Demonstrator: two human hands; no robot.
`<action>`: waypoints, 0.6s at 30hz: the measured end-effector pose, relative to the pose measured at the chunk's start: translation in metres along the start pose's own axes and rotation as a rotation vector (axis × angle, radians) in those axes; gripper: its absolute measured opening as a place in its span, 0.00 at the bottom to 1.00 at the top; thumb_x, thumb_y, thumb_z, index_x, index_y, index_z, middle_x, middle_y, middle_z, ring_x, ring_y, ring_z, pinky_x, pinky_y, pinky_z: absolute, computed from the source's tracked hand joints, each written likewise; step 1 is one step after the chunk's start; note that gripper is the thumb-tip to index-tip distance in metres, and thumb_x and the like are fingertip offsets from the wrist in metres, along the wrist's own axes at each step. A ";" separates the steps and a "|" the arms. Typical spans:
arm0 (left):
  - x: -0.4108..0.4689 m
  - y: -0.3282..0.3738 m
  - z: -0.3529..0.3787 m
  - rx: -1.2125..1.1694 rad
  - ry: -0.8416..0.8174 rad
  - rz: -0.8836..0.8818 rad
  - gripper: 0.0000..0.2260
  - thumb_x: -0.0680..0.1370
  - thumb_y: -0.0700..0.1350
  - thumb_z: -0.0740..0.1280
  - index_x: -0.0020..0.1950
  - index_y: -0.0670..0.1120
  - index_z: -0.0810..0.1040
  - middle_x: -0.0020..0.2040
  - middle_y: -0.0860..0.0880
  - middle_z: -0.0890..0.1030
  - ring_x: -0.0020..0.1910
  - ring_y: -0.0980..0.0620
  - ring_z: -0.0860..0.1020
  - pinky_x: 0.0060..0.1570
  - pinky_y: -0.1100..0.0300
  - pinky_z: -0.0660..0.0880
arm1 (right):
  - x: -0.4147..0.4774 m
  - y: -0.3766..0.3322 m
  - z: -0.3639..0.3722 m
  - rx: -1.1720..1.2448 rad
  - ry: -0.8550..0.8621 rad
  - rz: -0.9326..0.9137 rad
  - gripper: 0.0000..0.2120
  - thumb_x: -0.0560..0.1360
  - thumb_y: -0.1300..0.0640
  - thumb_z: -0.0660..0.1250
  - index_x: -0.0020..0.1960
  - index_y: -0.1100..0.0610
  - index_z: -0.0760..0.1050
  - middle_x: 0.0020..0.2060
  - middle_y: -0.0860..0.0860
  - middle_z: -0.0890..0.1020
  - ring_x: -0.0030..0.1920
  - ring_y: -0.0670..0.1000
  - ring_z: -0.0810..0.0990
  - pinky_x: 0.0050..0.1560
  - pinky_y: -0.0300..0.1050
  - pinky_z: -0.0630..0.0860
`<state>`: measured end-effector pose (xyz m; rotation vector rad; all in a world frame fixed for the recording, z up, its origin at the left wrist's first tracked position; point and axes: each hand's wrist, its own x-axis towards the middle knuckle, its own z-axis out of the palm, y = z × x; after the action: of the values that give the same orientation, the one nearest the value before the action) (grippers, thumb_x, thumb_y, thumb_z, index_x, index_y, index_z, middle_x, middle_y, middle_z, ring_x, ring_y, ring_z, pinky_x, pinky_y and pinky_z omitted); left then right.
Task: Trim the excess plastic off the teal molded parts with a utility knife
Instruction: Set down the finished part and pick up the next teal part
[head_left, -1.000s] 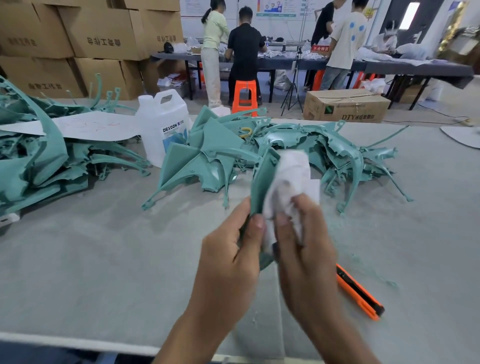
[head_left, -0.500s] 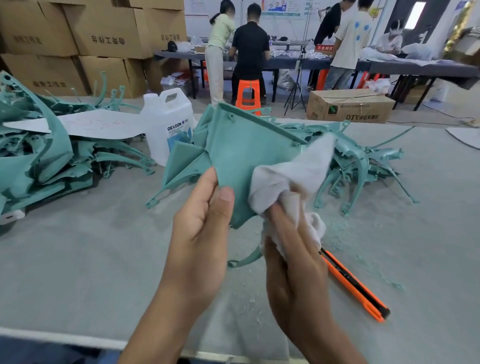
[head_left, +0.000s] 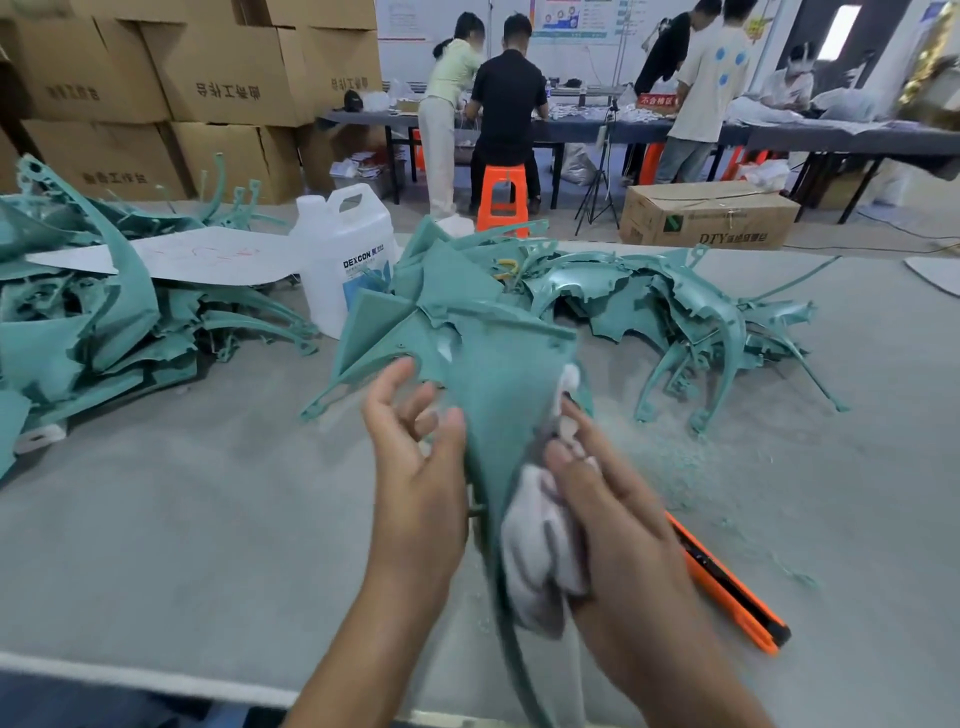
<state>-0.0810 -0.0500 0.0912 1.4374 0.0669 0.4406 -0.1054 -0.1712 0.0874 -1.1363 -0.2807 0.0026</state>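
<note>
I hold a flat triangular teal molded part (head_left: 498, 384) up over the grey table (head_left: 208, 519). My right hand (head_left: 623, 525) grips a white cloth (head_left: 540, 551) and presses it against the part's lower right side. My left hand (head_left: 415, 467) is at the part's left edge with fingers spread and loose, its thumb touching the edge. An orange utility knife (head_left: 727, 587) lies on the table just right of my right hand, untouched. The part's thin stem runs down between my wrists.
A heap of teal parts (head_left: 649, 312) lies behind the held part, and another heap (head_left: 78, 322) under a white sheet (head_left: 182, 254) on the left. A white jug (head_left: 343, 260) stands between them. Teal shavings (head_left: 675, 457) dot the table. People work at far tables.
The part has turned and dropped lower. My left hand has loosened from a thumb grip to spread fingers. My right hand has slid the cloth down the part's right side.
</note>
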 end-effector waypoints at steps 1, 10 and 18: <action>-0.005 -0.003 0.000 0.021 -0.054 -0.046 0.11 0.83 0.43 0.63 0.62 0.58 0.74 0.65 0.48 0.77 0.64 0.50 0.76 0.65 0.48 0.73 | -0.001 0.005 0.005 -0.090 -0.018 -0.050 0.18 0.75 0.53 0.68 0.63 0.41 0.81 0.61 0.41 0.82 0.62 0.42 0.80 0.57 0.33 0.76; -0.033 0.002 -0.011 -0.514 -0.410 -0.429 0.23 0.72 0.59 0.74 0.64 0.51 0.81 0.65 0.44 0.81 0.64 0.47 0.79 0.59 0.54 0.78 | 0.015 0.042 -0.004 -0.790 0.045 -0.289 0.27 0.83 0.57 0.56 0.78 0.38 0.56 0.77 0.46 0.66 0.76 0.45 0.64 0.75 0.49 0.65; -0.031 -0.005 -0.020 -0.215 -0.336 -0.229 0.22 0.73 0.65 0.66 0.65 0.58 0.80 0.64 0.53 0.81 0.66 0.52 0.77 0.67 0.53 0.73 | 0.017 0.030 0.008 -0.620 0.114 -0.204 0.18 0.81 0.53 0.59 0.64 0.31 0.72 0.57 0.34 0.81 0.57 0.34 0.79 0.58 0.32 0.75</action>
<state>-0.1144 -0.0418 0.0765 1.2568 -0.0837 0.0142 -0.0862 -0.1484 0.0677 -1.7102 -0.3030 -0.3490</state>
